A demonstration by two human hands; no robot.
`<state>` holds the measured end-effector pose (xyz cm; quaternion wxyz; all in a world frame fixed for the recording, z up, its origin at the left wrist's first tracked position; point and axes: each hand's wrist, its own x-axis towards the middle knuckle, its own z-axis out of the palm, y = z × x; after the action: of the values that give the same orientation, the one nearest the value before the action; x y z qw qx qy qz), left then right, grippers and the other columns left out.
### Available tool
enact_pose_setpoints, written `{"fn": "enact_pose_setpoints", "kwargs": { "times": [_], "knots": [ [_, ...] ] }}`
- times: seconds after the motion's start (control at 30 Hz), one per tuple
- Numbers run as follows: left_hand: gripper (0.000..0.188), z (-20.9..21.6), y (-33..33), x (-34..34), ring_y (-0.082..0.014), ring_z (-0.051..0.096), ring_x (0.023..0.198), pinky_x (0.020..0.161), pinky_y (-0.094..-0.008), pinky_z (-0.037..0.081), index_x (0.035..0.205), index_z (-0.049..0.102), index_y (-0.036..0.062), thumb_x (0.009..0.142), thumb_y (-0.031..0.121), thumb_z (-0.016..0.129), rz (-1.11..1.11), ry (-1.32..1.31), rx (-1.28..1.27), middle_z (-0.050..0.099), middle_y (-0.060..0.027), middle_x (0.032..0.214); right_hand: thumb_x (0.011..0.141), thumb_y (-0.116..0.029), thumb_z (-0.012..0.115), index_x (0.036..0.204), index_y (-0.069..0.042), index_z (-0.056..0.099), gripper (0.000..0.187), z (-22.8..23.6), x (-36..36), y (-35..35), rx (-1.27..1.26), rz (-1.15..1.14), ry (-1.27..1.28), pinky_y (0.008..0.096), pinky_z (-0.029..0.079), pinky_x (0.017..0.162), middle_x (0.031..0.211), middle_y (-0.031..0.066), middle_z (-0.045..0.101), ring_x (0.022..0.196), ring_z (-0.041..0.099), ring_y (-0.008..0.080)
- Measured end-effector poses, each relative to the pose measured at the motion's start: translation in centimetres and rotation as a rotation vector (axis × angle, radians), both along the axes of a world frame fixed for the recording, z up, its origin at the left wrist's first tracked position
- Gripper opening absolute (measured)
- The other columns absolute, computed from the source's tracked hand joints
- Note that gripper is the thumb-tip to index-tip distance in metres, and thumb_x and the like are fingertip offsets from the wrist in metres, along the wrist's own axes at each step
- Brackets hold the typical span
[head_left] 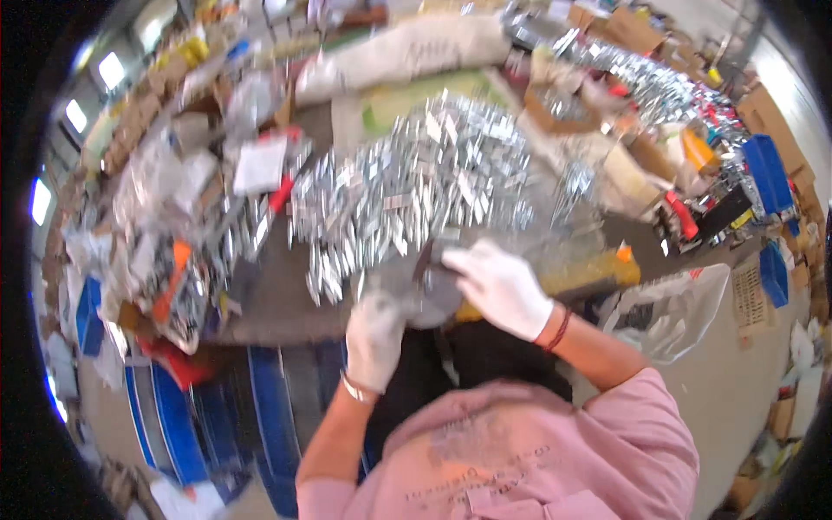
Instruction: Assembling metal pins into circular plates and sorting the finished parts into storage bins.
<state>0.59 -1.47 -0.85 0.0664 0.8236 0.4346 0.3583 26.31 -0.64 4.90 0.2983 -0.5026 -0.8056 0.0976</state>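
My left hand [376, 336], in a white glove, is at the table's near edge. Its fingers are curled together, but blur hides what they hold. My right hand [503, 286], gloved alike, reaches in from the right with fingers pinched at a dark narrow piece [424, 260], whose kind I cannot make out. Between both hands, low at the edge, lies a greyish round shape [433, 299], too blurred to name. Just beyond my hands, a wide heap of small shiny metal pieces [425, 173] covers the middle of the table.
At left are plastic bags [160, 195], a white box [260, 165] and orange-handled items [173, 277]. A long whitish sack [407, 65] lies across the back. On the right are an open carton [555, 108], blue bins [768, 173] and a clear bag [667, 312]. Blue crates [269, 407] stand below.
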Motion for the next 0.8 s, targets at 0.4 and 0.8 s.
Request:
{"fn": "enact_pose_setpoints", "kwargs": {
  "times": [0.4, 0.8],
  "knots": [
    [0.025, -2.0, 0.8, -0.1, -0.0329, 0.067, 0.087, 0.075, -0.0437, 0.054, 0.099, 0.074, 0.0091, 0.077, 0.002, 0.083, -0.050, -0.155, -0.053, 0.064, -0.0093, 0.092, 0.095, -0.008, 0.061, 0.141, -0.025, 0.067, 0.050, -1.4, -0.6, -4.0, 0.081, 0.111, -0.117, 0.0404, 0.056, 0.061, 0.087, 0.0065, 0.064, 0.072, 0.069, 0.0270],
    [0.020, -0.6, 0.1, -0.3, -0.0321, 0.068, 0.085, 0.075, -0.0425, 0.054, 0.094, 0.079, 0.0083, 0.075, 0.003, 0.085, -0.053, -0.209, -0.131, 0.065, -0.0091, 0.090, 0.083, -0.016, 0.083, 0.113, -0.013, 0.073, 0.032, -1.5, -0.3, -0.3, 0.119, 0.079, -0.192, 0.0421, 0.054, 0.078, 0.095, 0.0113, 0.062, 0.090, 0.065, 0.0321]
  ]
}}
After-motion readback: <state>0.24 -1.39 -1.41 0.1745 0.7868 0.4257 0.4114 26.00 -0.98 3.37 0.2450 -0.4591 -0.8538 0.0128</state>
